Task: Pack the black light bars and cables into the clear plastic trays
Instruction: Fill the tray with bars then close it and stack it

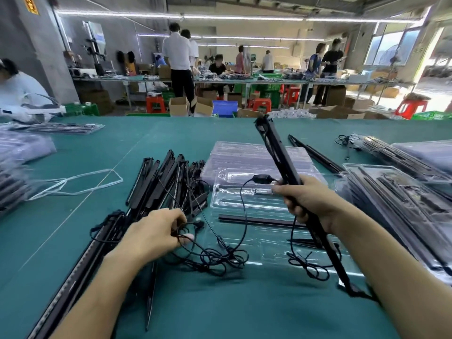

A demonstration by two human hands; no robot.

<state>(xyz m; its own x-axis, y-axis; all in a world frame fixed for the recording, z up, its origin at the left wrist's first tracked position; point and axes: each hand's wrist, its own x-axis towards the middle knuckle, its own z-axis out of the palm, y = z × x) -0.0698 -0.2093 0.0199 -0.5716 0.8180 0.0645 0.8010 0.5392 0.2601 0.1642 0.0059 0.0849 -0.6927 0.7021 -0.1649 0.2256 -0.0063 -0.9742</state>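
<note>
— Where is the black light bar (pixel 278 152)?

— In the centre right of the frame, off the green tabletop (pixel 220 302). It slants from the upper centre down to the lower right. The right hand (pixel 308 199) is clamped round its middle, fingers curled about it.

— And the left hand (pixel 156 231)?

— In the lower centre. Its thumb and fingers pinch the thin black cable (pixel 220 258), which lies in a loose tangle on the tabletop just right of that hand. One strand loops up to a small inline controller (pixel 261 178) close beside the right hand's fingers.

— The tray?

— An open clear plastic tray (pixel 227 199) lies flat in the centre, under the raised bar. A second light bar (pixel 256 220) lies across its near part. Behind it, a stack of empty trays (pixel 239 155).

— What else is on the tabletop?

— A pile of loose light bars (pixel 168 182) left of the tray, their cables trailing. Filled trays (pixel 391 204) are stacked at the right edge, and more, blurred, at the left edge.
</note>
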